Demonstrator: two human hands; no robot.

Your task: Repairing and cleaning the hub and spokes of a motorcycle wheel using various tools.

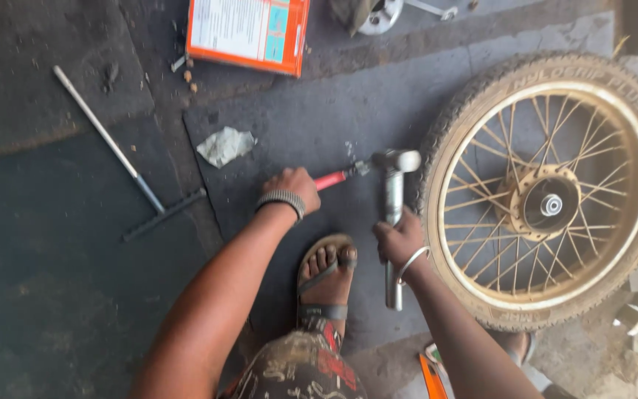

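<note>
My left hand (pixel 293 185) grips the red handle of a tool (pixel 334 179) whose metal tip meets the top end of a grey metal tube (pixel 393 199). My right hand (pixel 400 238) is closed around the middle of that tube, holding it upright on the dark floor. The tube's lower end shows below my wrist. A spoked motorcycle wheel (pixel 548 192) with a dusty tyre lies flat just right of the tube, its hub at the centre.
A long T-handled wrench (pixel 123 159) lies on the floor at the left. A crumpled rag (pixel 224 145) lies near the middle. An orange and white box (pixel 249 33) sits at the top. My sandalled foot (pixel 325 277) rests between my arms.
</note>
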